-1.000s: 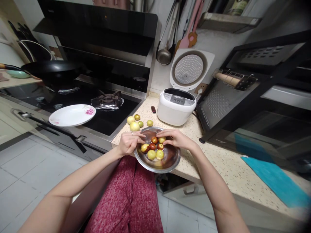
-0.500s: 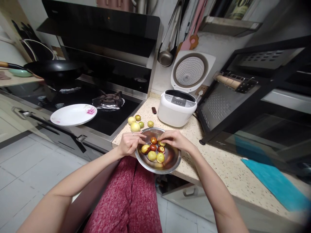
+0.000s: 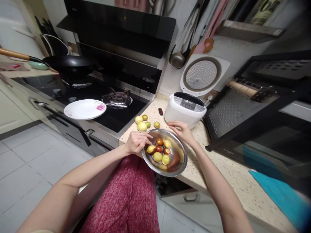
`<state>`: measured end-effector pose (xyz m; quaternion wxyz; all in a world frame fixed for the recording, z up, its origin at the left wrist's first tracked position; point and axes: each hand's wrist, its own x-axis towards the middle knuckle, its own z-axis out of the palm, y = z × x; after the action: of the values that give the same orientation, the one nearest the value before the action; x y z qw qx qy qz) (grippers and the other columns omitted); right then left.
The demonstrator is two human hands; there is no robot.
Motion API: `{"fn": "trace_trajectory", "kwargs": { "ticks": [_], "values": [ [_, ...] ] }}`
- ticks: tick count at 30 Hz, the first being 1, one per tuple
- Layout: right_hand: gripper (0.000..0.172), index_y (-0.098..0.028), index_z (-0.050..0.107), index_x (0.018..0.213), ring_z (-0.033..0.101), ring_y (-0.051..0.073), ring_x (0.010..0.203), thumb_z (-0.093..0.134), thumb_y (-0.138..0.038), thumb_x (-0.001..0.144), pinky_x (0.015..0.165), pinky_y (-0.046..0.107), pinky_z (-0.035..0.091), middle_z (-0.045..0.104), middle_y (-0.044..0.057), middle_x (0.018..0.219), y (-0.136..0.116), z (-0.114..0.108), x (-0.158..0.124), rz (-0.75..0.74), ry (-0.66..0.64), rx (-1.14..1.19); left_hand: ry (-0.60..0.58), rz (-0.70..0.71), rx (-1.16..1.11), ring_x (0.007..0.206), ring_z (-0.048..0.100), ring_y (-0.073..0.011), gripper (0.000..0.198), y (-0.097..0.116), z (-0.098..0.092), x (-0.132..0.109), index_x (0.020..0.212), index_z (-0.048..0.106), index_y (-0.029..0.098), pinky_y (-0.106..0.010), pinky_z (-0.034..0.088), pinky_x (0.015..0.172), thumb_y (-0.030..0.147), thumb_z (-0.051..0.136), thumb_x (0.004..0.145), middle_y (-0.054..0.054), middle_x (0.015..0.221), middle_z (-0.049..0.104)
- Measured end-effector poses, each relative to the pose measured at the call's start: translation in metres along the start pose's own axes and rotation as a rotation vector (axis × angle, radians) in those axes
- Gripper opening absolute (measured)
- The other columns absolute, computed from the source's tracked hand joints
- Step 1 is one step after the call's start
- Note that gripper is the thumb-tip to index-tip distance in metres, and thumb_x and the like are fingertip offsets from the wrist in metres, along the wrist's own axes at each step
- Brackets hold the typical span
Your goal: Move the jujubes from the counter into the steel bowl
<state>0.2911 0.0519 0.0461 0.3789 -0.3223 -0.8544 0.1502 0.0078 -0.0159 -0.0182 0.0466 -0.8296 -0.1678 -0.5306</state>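
Two hands at a steel bowl (image 3: 178, 163) on the counter edge. Left hand (image 3: 137, 142): fingers (image 3: 148, 137) loosely curled over the near-left rim, gripping nothing that shows, tips just short of the fruit. Right hand (image 3: 182, 131): fingers relaxed and spread at the far rim, holding nothing, above and beyond the pile. Six small fruits (image 3: 160, 150), yellow and reddish, clustered in the bowl's left half, directly right of the left fingertips; left hand nearer. Beyond: four loose fruits (image 3: 143, 122), rice cooker (image 3: 185, 108), white plate (image 3: 85, 109) on the stove (image 3: 121, 113).
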Motion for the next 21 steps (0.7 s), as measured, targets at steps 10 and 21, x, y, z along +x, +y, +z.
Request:
{"fn": "trace_trajectory", "kwargs": {
  "ticks": [10, 21],
  "values": [
    [0.026, -0.021, 0.08, 0.109, 0.073, 0.029, 0.112, 0.071, -0.038, 0.093, 0.102, 0.046, 0.056, 0.076, 0.014, 0.12, 0.043, 0.042, 0.043, -0.093, -0.216, 0.039, 0.022, 0.025, 0.0, 0.092, 0.081, -0.0174, 0.046, 0.0, 0.001, 0.002, 0.083, 0.077, 0.016, -0.032, 0.064, 0.096, 0.014, 0.036, 0.102, -0.003, 0.078, 0.081],
    [0.028, -0.016, 0.072, 0.113, 0.07, 0.023, 0.097, 0.067, -0.037, 0.095, 0.089, 0.038, 0.058, 0.074, 0.014, 0.11, 0.043, 0.06, 0.035, -0.153, -0.185, -0.003, 0.014, 0.006, -0.009, 0.095, 0.081, -0.0184, 0.046, -0.002, 0.001, -0.002, 0.086, 0.079, 0.017, -0.035, 0.065, 0.098, 0.016, 0.036, 0.102, -0.005, 0.087, 0.083]
  ]
}}
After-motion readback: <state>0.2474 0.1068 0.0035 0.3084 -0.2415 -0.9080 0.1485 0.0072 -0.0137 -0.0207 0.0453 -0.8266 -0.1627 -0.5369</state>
